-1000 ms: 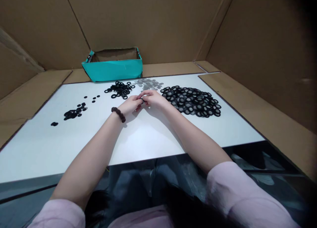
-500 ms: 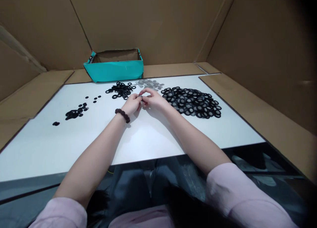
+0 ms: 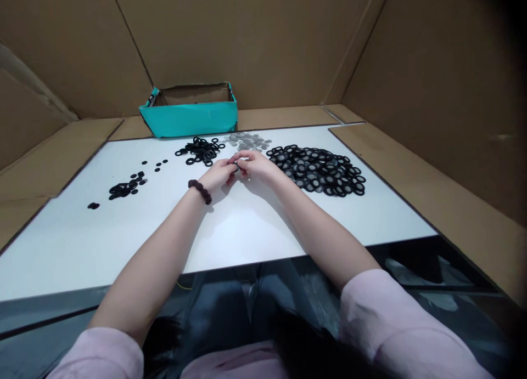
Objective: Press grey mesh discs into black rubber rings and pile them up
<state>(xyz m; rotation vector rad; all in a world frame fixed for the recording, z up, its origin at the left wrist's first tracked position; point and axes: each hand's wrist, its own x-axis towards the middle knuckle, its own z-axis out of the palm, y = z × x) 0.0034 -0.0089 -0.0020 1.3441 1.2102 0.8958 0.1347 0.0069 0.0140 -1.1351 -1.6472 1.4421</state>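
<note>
Left hand [image 3: 220, 173] drops back down from half a second ago, when it sat lifted a bit higher and closer to the pile of black rubber rings [image 3: 200, 149]; now it is lower and flatter toward the white tabletop [image 3: 247, 225], much like one second ago. Its fingertips meet those of the right hand [image 3: 256, 165] on a small dark ring part [image 3: 236, 168], too small to tell more. Bead bracelet [image 3: 200, 191] on the left wrist slides slightly left and away from the ring pile. Right hand shifts only a hair, fingers curling a little lower. Whole view nudges slightly.
</note>
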